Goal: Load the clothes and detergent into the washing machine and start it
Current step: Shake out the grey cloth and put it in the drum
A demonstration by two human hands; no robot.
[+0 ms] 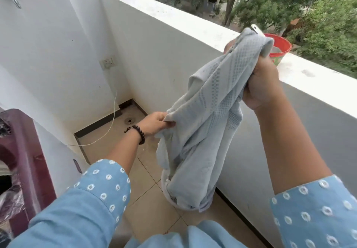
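Observation:
A pale grey-blue patterned garment (208, 116) hangs in the air between my hands, above a white basket (170, 197) on the tiled floor that it mostly hides. My right hand (264, 85) grips a bunched upper part of it, raised near the balcony parapet. My left hand (156, 122), with a dark bead bracelet on the wrist, pinches an edge of the cloth lower down on the left. At the left edge stands the maroon-topped washing machine (23, 160), only partly in view.
A white parapet wall (173, 25) runs along the right, with a red bucket (280, 48) on its ledge. A white cable (114, 116) trails from a wall socket (108, 62) to the floor. A floor drain (128, 121) sits in the far corner.

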